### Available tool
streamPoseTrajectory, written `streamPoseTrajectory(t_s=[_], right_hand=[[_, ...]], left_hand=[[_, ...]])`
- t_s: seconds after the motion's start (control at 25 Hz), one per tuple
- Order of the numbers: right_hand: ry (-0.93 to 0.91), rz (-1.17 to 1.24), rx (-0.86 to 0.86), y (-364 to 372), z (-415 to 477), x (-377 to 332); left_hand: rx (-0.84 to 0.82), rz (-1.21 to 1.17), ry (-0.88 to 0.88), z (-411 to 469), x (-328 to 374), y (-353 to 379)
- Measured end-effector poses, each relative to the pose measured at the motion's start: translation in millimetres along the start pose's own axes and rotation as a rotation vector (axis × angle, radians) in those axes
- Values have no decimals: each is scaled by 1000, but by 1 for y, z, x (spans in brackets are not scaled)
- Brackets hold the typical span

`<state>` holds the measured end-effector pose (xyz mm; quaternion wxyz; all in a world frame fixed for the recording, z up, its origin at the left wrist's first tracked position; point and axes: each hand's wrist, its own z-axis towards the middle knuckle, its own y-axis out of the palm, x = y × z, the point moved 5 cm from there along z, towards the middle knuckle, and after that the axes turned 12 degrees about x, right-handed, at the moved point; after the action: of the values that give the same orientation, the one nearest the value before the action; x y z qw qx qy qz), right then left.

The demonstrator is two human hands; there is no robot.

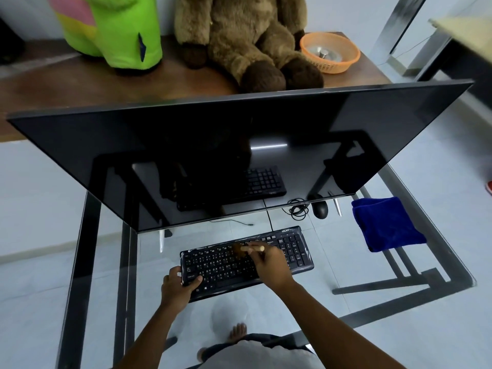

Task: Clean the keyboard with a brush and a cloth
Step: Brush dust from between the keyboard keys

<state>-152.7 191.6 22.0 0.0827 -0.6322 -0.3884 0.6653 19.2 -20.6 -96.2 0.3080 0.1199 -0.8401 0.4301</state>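
Observation:
A black keyboard (290,249) lies on the glass desk (346,275) in front of the monitor. My right hand (269,265) is over its middle and holds a small brush (249,248) with a pale wooden handle; the dark bristles rest on the upper key rows. My left hand (177,286) grips the keyboard's left end, thumb on the keys. A folded blue cloth (383,225) lies on the glass to the right, apart from both hands.
A large dark monitor (213,155) leans over the desk behind the keyboard. A black mouse (320,209) with a coiled cable sits right of it. Behind, a brown table holds plush toys (239,41) and an orange basket (330,53). My bare feet show through the glass.

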Motion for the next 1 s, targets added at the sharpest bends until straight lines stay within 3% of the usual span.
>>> streamPoseTrajectory(t_s=[1.0], right_hand=[[-60,-55,-71,15,5,-13]], left_hand=[[4,-4,-5,0,1,-1]])
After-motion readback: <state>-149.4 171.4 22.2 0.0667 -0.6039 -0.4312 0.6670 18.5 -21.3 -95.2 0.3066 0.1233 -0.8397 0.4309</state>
